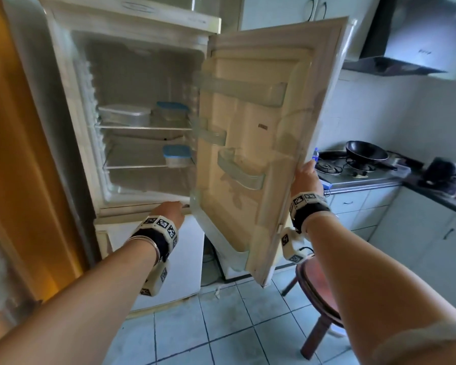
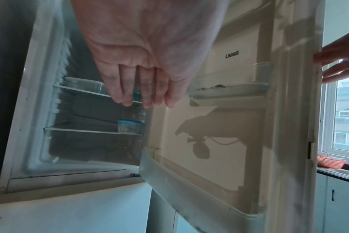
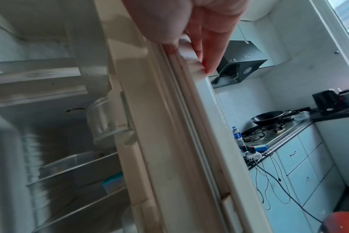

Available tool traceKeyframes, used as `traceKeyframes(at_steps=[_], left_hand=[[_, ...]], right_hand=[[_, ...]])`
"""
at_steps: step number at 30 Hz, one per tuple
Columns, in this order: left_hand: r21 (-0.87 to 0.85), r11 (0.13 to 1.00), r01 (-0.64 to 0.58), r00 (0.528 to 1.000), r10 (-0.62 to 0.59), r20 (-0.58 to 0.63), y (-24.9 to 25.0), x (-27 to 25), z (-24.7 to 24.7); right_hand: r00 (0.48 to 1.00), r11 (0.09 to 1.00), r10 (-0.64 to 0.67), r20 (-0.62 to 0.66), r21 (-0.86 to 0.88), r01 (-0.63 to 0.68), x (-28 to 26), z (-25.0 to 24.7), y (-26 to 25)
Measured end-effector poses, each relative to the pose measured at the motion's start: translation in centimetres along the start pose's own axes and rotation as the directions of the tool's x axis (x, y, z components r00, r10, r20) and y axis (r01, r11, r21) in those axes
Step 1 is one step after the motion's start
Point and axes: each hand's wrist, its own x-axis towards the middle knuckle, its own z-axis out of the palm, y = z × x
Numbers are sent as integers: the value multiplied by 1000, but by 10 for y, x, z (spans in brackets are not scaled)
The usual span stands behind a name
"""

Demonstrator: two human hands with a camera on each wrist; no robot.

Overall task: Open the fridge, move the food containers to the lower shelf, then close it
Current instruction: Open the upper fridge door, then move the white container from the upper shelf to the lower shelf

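Your right hand (image 1: 306, 177) grips the open door's (image 1: 261, 133) edge; your left hand (image 1: 170, 213) hangs open, empty, at the fridge (image 1: 71, 106) sill. Two containers (image 1: 124, 115) sit on the upper shelf, one (image 1: 176, 155) below

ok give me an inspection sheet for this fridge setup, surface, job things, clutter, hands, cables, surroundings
surface: upper shelf and lower shelf, both glass, inside the open fridge.
job's things: fridge door swung wide open; clear container and blue-lidded container on the upper shelf; a second blue-lidded tub on the lower shelf.
clutter: dark crumbs in a door bin.
grippers: left hand empty, fingers straight, below the compartment opening; right hand grips the door's outer edge.
cables: black leads hang down the cabinet fronts.
surroundings: wok on the stove, water bottle, range hood, red stool, tiled floor.
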Motion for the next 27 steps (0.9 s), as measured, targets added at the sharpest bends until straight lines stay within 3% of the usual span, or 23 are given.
traceKeyframes(at_steps=[5,9,11,17,23,27], left_hand=[[8,999,-52,999,52,0,1,10,1],[8,992,-127,992,126,12,6,20,2],[14,989,-147,989,146,25,5,27,0],[-10,983,-182,983,182,31,-16,59,-20],[41,992,-117,990,113,83,-89,103,-41],[49,995,-81,995,78,62,-135,132,-61]], right_hand=[[999,998,-34,-14,-57,34,5,-1,4],[973,966,-205,-110,-184,183,-12,4,-15],[946,928,-311,-97,-244,280,-17,13,-34],[890,859,-418,183,-239,453,-26,69,-95],[814,812,-319,486,-303,499,-21,153,-152],[767,772,-319,557,-316,551,-22,197,-198]])
